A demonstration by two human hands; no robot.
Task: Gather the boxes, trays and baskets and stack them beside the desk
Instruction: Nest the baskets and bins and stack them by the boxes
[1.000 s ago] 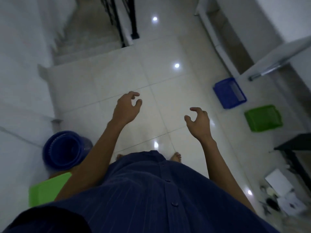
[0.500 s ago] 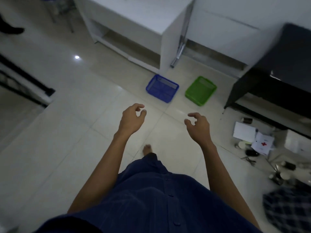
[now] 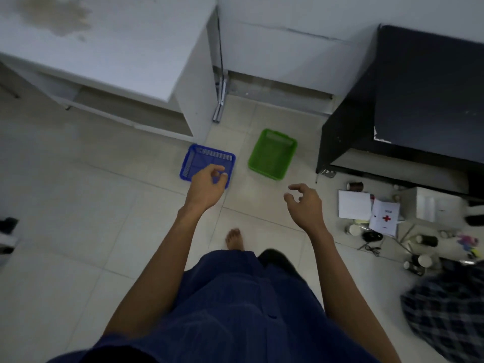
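A: From the head view, we are looking down at the floor (image 3: 78, 205), and we are holding both arms out in front of us. Our left hand (image 3: 207, 187) is hovering over the near edge of the blue basket (image 3: 207, 158), fingers loosely curled and gripping nothing.

B: Our right hand (image 3: 303, 203) is half open too, empty, hanging between the green basket (image 3: 272, 154) and the papers (image 3: 355, 204) scattered to the right. We are likely keeping both hands ready because one basket sits ahead of each.

A: Both baskets are lying upright on the tiles, near each other but apart, just in front of the white worktop (image 3: 117, 48) and left of the black worktop (image 3: 429, 100).

B: We are judging that they are waiting there as the next things to collect, not yet stacked. Only this one view is showing, so whether anything lies inside them we cannot tell.
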